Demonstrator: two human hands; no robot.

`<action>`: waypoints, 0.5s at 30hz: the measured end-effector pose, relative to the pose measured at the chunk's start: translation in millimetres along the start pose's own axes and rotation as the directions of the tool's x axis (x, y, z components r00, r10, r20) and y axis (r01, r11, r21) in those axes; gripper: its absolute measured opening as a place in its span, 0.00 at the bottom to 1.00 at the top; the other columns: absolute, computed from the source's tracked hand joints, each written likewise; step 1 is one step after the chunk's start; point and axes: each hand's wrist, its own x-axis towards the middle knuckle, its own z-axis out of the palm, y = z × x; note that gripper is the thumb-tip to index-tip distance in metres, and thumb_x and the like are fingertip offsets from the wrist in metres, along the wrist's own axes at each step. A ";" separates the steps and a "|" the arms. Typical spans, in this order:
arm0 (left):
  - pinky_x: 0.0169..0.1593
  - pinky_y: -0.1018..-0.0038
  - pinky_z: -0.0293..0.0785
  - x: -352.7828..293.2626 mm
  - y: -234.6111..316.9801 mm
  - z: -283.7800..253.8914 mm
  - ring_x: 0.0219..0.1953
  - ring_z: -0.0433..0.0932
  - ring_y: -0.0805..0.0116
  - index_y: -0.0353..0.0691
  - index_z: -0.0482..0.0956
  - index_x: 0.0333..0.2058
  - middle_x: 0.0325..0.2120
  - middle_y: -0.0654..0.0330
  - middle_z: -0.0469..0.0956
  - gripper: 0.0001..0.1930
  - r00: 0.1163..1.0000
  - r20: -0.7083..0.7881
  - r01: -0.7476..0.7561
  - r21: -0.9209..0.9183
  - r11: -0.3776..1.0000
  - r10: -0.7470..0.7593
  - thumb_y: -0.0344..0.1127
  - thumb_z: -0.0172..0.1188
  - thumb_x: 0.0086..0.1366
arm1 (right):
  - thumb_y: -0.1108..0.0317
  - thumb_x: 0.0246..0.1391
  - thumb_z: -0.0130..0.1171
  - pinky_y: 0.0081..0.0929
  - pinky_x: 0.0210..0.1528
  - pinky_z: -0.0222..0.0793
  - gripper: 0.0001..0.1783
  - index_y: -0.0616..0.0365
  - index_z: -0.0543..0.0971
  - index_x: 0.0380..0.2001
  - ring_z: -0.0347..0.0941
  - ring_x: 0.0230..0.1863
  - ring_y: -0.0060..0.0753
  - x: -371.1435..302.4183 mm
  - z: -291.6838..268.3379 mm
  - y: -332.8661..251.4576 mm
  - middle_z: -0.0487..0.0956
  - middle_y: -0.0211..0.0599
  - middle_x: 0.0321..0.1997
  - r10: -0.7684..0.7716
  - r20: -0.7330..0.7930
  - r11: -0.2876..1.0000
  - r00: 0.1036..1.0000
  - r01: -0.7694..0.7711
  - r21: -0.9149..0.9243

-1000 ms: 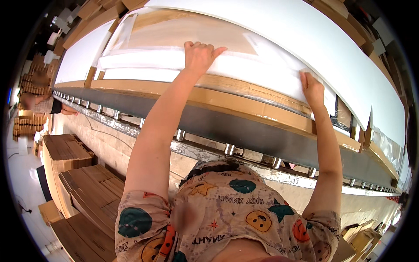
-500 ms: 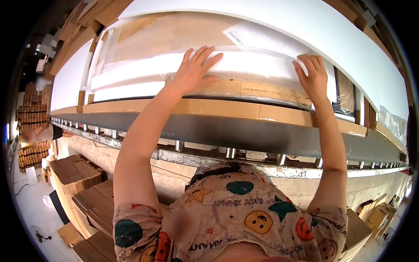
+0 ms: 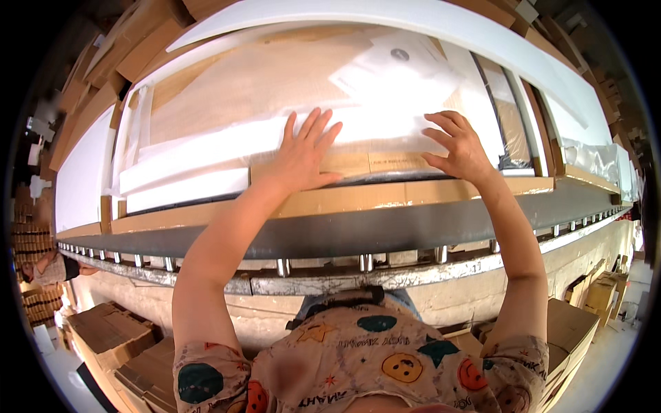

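My left hand (image 3: 303,153) lies with spread fingers on a white foam strip (image 3: 200,148) that runs along a long open cardboard box (image 3: 330,200). My right hand (image 3: 458,146) hovers over or lightly touches the strip's right part, its fingers bent and apart with nothing seen between them. Beneath and behind the strip is a brown panel (image 3: 227,79) covered in clear plastic film. A white paper sheet (image 3: 385,69) rests under the film at the back. Between my hands, a strip of pale wood (image 3: 348,163) shows near the box's front edge.
The box sits on a roller conveyor (image 3: 441,256). A long white panel (image 3: 413,17) stretches along the far side. Flattened cardboard (image 3: 113,334) is stacked behind me on the left, with more cartons (image 3: 575,330) on the right. Another person (image 3: 51,268) stands far left.
My right hand has moved left and nearer to me, toward my left hand. My left hand stays spread on the strip. The view has shifted, showing the paper sheet more fully.
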 end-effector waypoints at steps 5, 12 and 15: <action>0.69 0.47 0.34 -10.9 -5.4 -0.5 0.70 0.44 0.54 0.42 0.56 0.65 0.67 0.51 0.50 0.50 1.000 0.017 0.022 -0.057 0.998 -0.021 0.58 0.67 0.47 | 0.65 0.36 0.72 0.43 0.64 0.58 0.42 0.45 0.68 0.59 0.61 0.62 0.46 112.0 -30.7 33.1 0.66 0.36 0.63 -0.011 -0.399 0.850 0.917 -0.202 -0.487; 0.69 0.50 0.34 -3.6 -7.0 -0.5 0.70 0.45 0.56 0.43 0.57 0.64 0.66 0.53 0.52 0.51 1.000 -0.016 0.018 -0.086 0.996 -0.019 0.59 0.68 0.45 | 0.73 0.51 0.54 0.40 0.50 0.73 0.27 0.51 0.68 0.57 0.73 0.50 0.51 157.1 5.1 145.4 0.75 0.40 0.55 0.456 0.019 0.719 0.890 -0.355 -0.598; 0.70 0.51 0.34 -3.8 -5.3 -2.0 0.70 0.45 0.57 0.43 0.57 0.64 0.67 0.54 0.52 0.51 0.999 -0.008 0.032 -0.098 0.995 -0.033 0.59 0.68 0.44 | 0.77 0.46 0.57 0.38 0.52 0.72 0.29 0.53 0.70 0.56 0.73 0.51 0.49 127.1 9.1 133.1 0.76 0.38 0.54 0.349 -0.119 0.795 0.929 -0.361 -0.488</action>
